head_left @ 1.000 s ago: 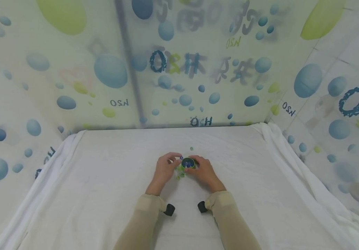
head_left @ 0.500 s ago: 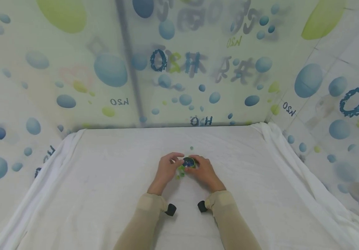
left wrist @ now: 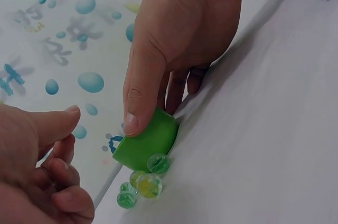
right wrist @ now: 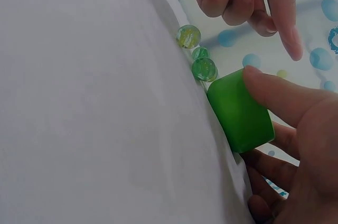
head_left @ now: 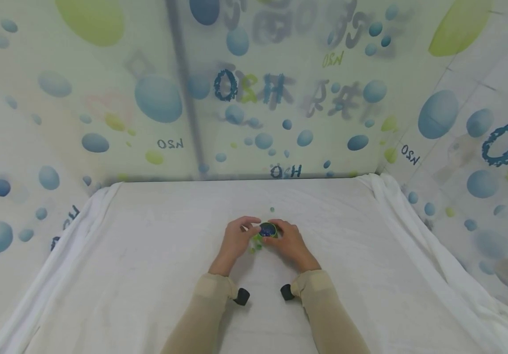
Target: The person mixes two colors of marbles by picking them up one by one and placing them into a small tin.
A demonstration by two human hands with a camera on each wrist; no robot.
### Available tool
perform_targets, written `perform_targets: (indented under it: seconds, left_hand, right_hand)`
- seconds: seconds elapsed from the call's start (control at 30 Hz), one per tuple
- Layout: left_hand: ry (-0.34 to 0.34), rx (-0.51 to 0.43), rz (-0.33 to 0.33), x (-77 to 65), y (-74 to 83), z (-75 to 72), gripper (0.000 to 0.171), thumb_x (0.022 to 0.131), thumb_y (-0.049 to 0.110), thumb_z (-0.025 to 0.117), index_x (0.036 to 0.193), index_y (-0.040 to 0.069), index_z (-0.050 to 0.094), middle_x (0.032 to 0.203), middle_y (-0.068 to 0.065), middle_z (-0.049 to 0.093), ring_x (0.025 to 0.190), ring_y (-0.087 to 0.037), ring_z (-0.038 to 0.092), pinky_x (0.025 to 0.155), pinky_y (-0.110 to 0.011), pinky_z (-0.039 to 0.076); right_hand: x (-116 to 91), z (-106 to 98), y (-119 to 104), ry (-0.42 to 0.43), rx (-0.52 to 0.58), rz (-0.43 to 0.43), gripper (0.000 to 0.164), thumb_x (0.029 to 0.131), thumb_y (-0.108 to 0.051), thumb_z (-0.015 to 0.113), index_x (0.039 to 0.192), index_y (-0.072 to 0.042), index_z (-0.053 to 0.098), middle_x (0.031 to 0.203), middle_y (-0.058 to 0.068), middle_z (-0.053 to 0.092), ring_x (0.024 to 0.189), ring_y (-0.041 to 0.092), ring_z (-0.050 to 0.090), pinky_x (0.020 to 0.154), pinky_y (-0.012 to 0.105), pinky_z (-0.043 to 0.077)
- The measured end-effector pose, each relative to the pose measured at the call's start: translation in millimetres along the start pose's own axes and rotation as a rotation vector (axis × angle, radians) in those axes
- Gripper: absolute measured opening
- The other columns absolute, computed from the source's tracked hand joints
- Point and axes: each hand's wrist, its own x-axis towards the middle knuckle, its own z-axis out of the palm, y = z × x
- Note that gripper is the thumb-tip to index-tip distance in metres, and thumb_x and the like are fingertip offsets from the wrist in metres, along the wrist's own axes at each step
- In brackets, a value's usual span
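A small green cup (left wrist: 153,142) stands tilted on the white cloth, dark blue marbles (head_left: 267,230) showing inside it. My right hand (head_left: 290,242) grips the cup, thumb on the near side and fingers behind, as the right wrist view also shows. Beside the rim is my left hand (head_left: 238,241), its thumb and index finger apart and the other fingers loosely bent; I see nothing between them. In the left wrist view, several green and yellow glass marbles (left wrist: 149,186) lie against the cup's foot.
One lone green marble (head_left: 272,209) lies beyond the cup. White cloth (head_left: 156,255) covers the table, reaching a patterned curtain wall (head_left: 245,147) at the back. A black wrist camera (head_left: 242,296) sits on the left sleeve.
A blue marble was between my left fingertips a second ago and no longer shows there. The left hand has moved right to the cup's rim. My right hand keeps its hold.
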Motion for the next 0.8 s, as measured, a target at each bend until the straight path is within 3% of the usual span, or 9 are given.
perform_targets:
  seconds: [0.33, 0.57, 0.8]
  left_hand:
    - [-0.022, 0.018, -0.021, -0.4, 0.2, -3.3, 0.018, 0.09, 0.019, 0.07, 0.108, 0.015, 0.072, 0.084, 0.0, 0.06, 0.075, -0.016, 0.053, 0.064, -0.031, 0.044]
    - [-0.069, 0.093, 0.0, -2.2, -1.4, -11.5, 0.015, 0.088, 0.017, 0.071, 0.101, 0.011, 0.074, 0.086, -0.001, 0.064, 0.08, -0.017, 0.056, 0.068, -0.033, 0.046]
    - [-0.117, 0.109, -0.01, -2.4, -3.8, -19.2, 0.015, 0.088, 0.019, 0.072, 0.1, 0.01, 0.074, 0.089, -0.003, 0.066, 0.081, -0.019, 0.056, 0.068, -0.034, 0.046]
  right_hand:
    - [-1, -1, 0, 0.004, 0.027, -0.016, 0.056, 0.083, -0.033, 0.077, 0.133, -0.015, 0.058, 0.134, 0.007, 0.056, 0.125, 0.031, 0.044, 0.105, 0.051, 0.032]
    - [-2, -1, -1, 0.009, 0.023, -0.018, 0.057, 0.083, -0.034, 0.078, 0.133, -0.015, 0.058, 0.136, 0.008, 0.055, 0.127, 0.032, 0.043, 0.106, 0.052, 0.031]
    - [-1, 0, 0, 0.005, 0.017, -0.012, 0.057, 0.083, -0.033, 0.078, 0.133, -0.015, 0.057, 0.136, 0.008, 0.055, 0.128, 0.032, 0.042, 0.107, 0.051, 0.03]
